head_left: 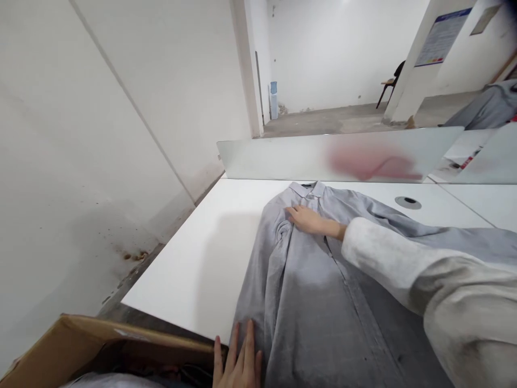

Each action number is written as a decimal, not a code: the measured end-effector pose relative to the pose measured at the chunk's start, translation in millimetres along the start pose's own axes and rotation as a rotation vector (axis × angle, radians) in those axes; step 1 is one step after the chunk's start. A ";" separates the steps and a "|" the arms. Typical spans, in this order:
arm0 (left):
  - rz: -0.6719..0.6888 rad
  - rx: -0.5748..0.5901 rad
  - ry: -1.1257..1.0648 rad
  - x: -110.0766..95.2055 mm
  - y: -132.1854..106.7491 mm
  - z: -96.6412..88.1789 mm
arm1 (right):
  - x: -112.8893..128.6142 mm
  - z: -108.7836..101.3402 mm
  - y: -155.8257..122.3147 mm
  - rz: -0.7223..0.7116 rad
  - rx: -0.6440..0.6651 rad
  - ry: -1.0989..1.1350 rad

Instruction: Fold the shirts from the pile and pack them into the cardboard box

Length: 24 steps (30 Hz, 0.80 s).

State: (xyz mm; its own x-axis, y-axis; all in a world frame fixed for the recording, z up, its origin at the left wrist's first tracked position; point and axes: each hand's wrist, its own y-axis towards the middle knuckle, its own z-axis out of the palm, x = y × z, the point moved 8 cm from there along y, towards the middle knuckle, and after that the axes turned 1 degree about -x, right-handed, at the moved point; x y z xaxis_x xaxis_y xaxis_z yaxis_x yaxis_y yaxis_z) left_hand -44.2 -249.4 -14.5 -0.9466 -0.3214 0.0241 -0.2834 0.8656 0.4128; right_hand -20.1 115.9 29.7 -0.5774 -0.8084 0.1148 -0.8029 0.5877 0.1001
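Observation:
A grey button-up shirt (319, 302) lies front side up on the white table (194, 258), its collar toward the frosted divider. One sleeve runs down along the shirt's left side; the other stretches out to the right. My right hand (306, 219) rests on the upper chest below the collar, fingers laid out over the cloth near the left shoulder. At the bottom of the view, my left hand (238, 361) has its fingers spread, touching the lower part of the left sleeve by the table's front edge.
An open cardboard box (133, 337) with cloth inside stands at the lower left, against the table. A frosted glass divider (278, 160) borders the far edge, with a red blurred shape behind it. A round cable grommet (407, 202) sits at the right. A white wall (100, 134) rises on the left.

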 end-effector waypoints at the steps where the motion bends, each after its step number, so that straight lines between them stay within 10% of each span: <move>1: 0.027 0.033 0.047 0.8 5.3 2.5 | 3.4 3.8 -14.2 -0.025 -0.009 -0.019; 8: 0.139 0.296 0.152 12.9 54.6 -2.9 | -10.9 41.0 -59.2 -0.120 0.021 -0.058; 24: -0.078 0.792 0.148 86.9 144.4 48.3 | -44.8 39.7 0.3 0.107 0.146 0.077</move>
State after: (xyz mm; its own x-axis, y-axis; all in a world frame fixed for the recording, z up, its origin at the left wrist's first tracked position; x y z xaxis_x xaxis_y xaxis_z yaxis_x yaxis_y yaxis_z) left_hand -174.8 -133.8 3.3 -0.9051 -0.3919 0.1650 -0.4252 0.8357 -0.3477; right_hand -0.4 150.9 -14.6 -0.6523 -0.7331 0.1926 -0.7535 0.6546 -0.0604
